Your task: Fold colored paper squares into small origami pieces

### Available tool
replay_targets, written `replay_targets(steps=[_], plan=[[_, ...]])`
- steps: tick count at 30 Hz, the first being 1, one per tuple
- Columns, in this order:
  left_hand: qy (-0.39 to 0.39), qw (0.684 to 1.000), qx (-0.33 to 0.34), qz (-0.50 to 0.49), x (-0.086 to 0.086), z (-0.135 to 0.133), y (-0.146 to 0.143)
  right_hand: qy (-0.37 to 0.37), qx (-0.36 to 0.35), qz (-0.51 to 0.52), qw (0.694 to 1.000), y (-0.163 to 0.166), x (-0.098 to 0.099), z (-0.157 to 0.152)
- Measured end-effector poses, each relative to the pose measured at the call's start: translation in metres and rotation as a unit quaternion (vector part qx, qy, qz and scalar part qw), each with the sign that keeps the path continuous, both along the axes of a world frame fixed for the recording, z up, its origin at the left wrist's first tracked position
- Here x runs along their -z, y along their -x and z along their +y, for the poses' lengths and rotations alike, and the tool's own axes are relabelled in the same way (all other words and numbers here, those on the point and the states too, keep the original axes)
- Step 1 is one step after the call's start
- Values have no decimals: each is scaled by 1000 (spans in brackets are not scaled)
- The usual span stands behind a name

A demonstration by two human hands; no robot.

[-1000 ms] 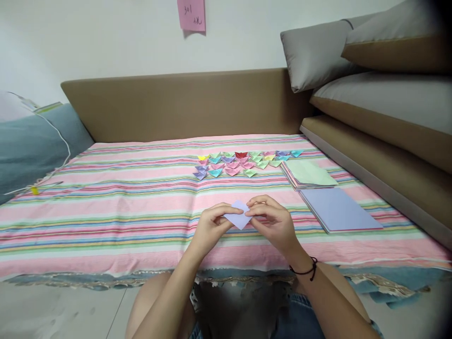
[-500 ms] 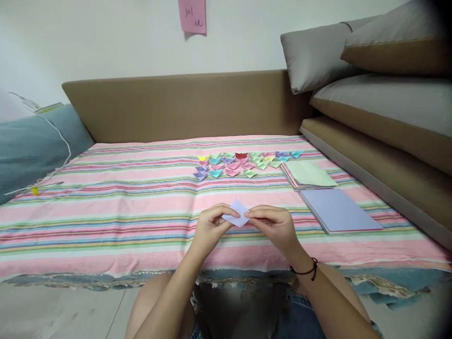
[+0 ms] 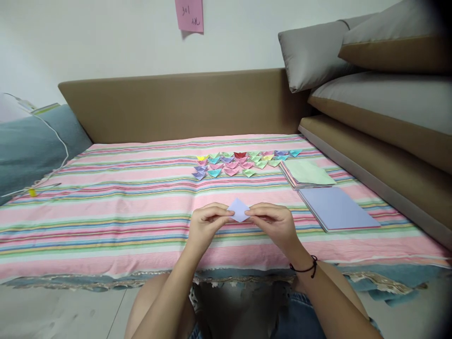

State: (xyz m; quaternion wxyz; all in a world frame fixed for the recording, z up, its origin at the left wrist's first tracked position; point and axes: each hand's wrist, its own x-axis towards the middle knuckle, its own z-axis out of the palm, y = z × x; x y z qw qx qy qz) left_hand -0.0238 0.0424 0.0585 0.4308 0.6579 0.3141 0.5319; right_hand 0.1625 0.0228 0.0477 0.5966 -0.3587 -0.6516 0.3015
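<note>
A small lilac paper square [image 3: 238,210] is held corner-up between both hands, just above the striped cloth [image 3: 123,207]. My left hand [image 3: 205,225] pinches its left corner, fingers curled. My right hand [image 3: 273,223], with a black cord on the wrist, pinches the right corner. Farther back lie several small folded paper shapes [image 3: 240,163] in rows, in pink, blue, green, yellow and red. To their right is a stack of paper with a pale green sheet [image 3: 308,173] on top, and nearer me a stack topped by a lilac sheet [image 3: 337,208].
The striped cloth covers a low bed with a brown headboard [image 3: 183,106]. Brown and grey cushions [image 3: 381,84] are piled on the right. A blue pillow [image 3: 31,146] and a white cable [image 3: 56,160] lie at the left. A pink note [image 3: 189,15] hangs on the wall.
The lilac paper has been turned and folded smaller, now a diamond held by its side corners. Both hands have drawn slightly left and up.
</note>
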Motion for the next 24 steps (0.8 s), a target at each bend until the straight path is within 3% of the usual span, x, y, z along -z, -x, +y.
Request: replay_targets(steps=[6, 12, 24], plan=[[85, 995, 56, -20, 4, -5, -10, 5, 13, -4, 1000, 2, 0, 0], [10, 999, -34, -8, 4, -6, -20, 27, 7, 18, 999, 7, 6, 0], [48, 997, -66, 1, 7, -8, -23, 120, 3, 129, 984, 13, 12, -1]])
